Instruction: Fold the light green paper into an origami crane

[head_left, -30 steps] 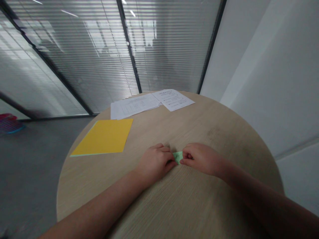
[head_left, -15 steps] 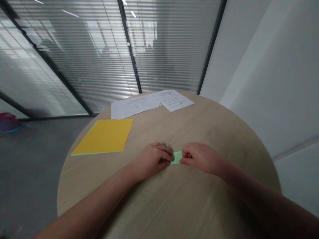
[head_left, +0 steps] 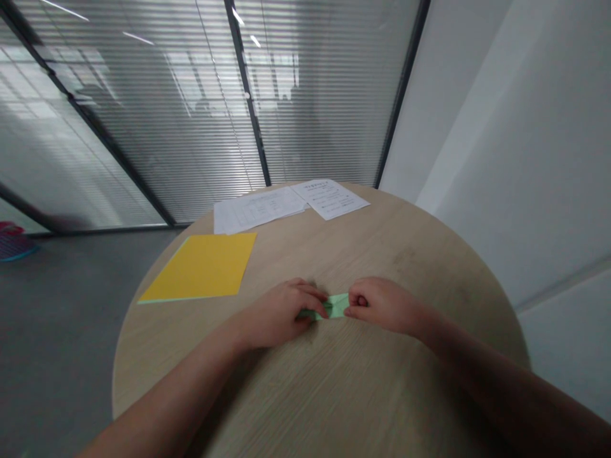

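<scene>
A small piece of folded green paper (head_left: 339,306) lies on the round wooden table (head_left: 305,394) between my two hands. My left hand (head_left: 286,312) curves over its left end, thumb at the near edge and fingers on top, covering part of it. At the right end, my right hand (head_left: 379,304) pinches the paper between thumb and curled fingers. A crease line shows faintly on the green surface. How many layers it has cannot be told.
Yellow sheets (head_left: 203,266) with a green edge beneath lie at the table's left. Printed white papers (head_left: 260,208) overlap at the far edge. Blinds behind glass (head_left: 200,159) stand beyond, a white wall (head_left: 520,140) to the right. A basket (head_left: 16,242) sits on the floor.
My left hand has shifted a little left along the green paper, uncovering more of it. My right hand stays at the right end. The view has tilted slightly.
</scene>
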A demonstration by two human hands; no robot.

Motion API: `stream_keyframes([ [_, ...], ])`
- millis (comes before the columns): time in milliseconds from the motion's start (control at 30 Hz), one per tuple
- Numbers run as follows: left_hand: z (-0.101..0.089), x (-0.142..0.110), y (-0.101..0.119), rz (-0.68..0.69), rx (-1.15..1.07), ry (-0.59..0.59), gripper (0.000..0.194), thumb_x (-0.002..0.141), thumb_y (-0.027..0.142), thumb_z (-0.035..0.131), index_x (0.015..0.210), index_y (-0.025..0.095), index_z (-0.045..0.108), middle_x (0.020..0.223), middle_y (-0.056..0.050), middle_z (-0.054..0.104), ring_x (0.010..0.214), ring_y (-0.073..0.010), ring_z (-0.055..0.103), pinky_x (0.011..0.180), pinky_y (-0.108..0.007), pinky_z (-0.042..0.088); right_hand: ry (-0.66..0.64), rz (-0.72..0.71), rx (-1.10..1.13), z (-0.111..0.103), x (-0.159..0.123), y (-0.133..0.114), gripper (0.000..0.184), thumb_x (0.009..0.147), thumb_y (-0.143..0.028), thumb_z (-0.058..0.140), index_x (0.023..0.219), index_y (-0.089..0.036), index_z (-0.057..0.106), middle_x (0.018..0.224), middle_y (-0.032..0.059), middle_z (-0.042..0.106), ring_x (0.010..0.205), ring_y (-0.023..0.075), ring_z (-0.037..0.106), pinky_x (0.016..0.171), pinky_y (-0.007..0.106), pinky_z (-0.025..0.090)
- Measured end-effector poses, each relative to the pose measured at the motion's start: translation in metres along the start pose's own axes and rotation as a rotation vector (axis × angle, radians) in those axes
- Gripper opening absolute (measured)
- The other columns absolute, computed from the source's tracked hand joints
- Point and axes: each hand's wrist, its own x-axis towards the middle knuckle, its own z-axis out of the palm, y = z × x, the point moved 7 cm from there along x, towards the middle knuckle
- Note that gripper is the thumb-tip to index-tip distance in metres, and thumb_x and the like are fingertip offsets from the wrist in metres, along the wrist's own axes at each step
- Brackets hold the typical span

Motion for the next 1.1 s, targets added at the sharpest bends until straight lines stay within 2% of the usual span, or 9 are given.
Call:
stream_keyframes([
  [133,-0.01,-0.002,-0.003,-0.049,0.008,0.074,0.036,0.083,0.011,0.068,0.116,0.023,0.071,0.135,-0.008,0.067,0.122,-0.0246,0.063,0.105,-0.043,0.048,0.006,-0.006,0.031,0.0,-0.001,-0.001,0.02,0.087,-0.032,0.068,0.074,-0.017,0.066,0.074,0.0005,0.064,0.067,0.0116,0.051,0.061,0.026,0.026],
  [300,-0.004,0.002,-0.003,-0.034,0.074,0.06,0.045,0.084,0.024,0.074,0.128,0.022,0.067,0.133,-0.01,0.067,0.121,-0.0274,0.063,0.106,-0.044,0.048,0.084,-0.027,0.05,-0.004,-0.003,-0.009,0.009,0.083,-0.022,0.07,0.09,-0.017,0.067,0.088,0.0014,0.065,0.08,0.0135,0.054,0.069,0.025,0.032],
  [400,0.002,0.004,-0.006,-0.047,0.127,0.04,0.041,0.081,0.023,0.076,0.122,0.02,0.07,0.13,-0.012,0.068,0.118,-0.0297,0.064,0.105,-0.046,0.047,0.106,-0.063,0.046,-0.004,-0.003,-0.011,0.022,0.083,-0.019,0.07,0.105,-0.018,0.068,0.096,0.0026,0.065,0.087,0.0153,0.056,0.075,0.026,0.035],
  [467,0.004,0.004,-0.007,-0.044,0.153,0.038,0.038,0.08,0.022,0.075,0.118,0.018,0.072,0.129,-0.013,0.069,0.117,-0.0306,0.064,0.104,-0.047,0.048,0.106,-0.109,0.042,-0.004,-0.003,-0.012,0.023,0.086,-0.021,0.069,0.108,-0.019,0.07,0.101,0.0037,0.066,0.094,0.0167,0.057,0.082,0.027,0.038],
  [667,0.003,0.002,-0.005,0.023,0.157,0.057,0.025,0.082,0.02,0.071,0.107,0.02,0.074,0.123,-0.011,0.07,0.114,-0.0288,0.065,0.1,-0.042,0.049,0.116,-0.239,-0.098,-0.003,-0.007,-0.018,0.017,0.093,-0.027,0.066,0.107,-0.024,0.076,0.104,0.0061,0.065,0.102,0.0202,0.057,0.092,0.033,0.039],
  [767,0.002,0.001,-0.002,0.037,0.154,0.054,0.024,0.082,0.021,0.072,0.106,0.02,0.073,0.121,-0.011,0.07,0.114,-0.0285,0.065,0.101,-0.042,0.048,0.133,-0.284,-0.14,-0.003,-0.009,-0.023,0.016,0.094,-0.031,0.066,0.104,-0.021,0.074,0.111,0.0077,0.065,0.106,0.0218,0.056,0.096,0.036,0.038],
  [900,0.004,0.004,0.001,0.039,0.141,0.026,0.026,0.083,0.014,0.068,0.108,0.02,0.073,0.113,-0.009,0.072,0.109,-0.0259,0.066,0.101,-0.041,0.048,0.129,-0.261,-0.133,0.0,-0.008,-0.024,0.017,0.093,-0.033,0.067,0.099,-0.017,0.066,0.102,0.0059,0.066,0.1,0.021,0.056,0.091,0.034,0.039],
  [1100,0.005,0.005,-0.008,-0.036,0.103,0.056,0.036,0.08,0.007,0.065,0.113,0.019,0.071,0.11,-0.007,0.073,0.105,-0.0239,0.066,0.097,-0.039,0.05,0.154,-0.22,-0.018,0.0,-0.004,-0.022,0.017,0.087,-0.023,0.072,0.098,-0.018,0.06,0.102,0.004,0.064,0.098,0.0192,0.055,0.087,0.031,0.039],
])
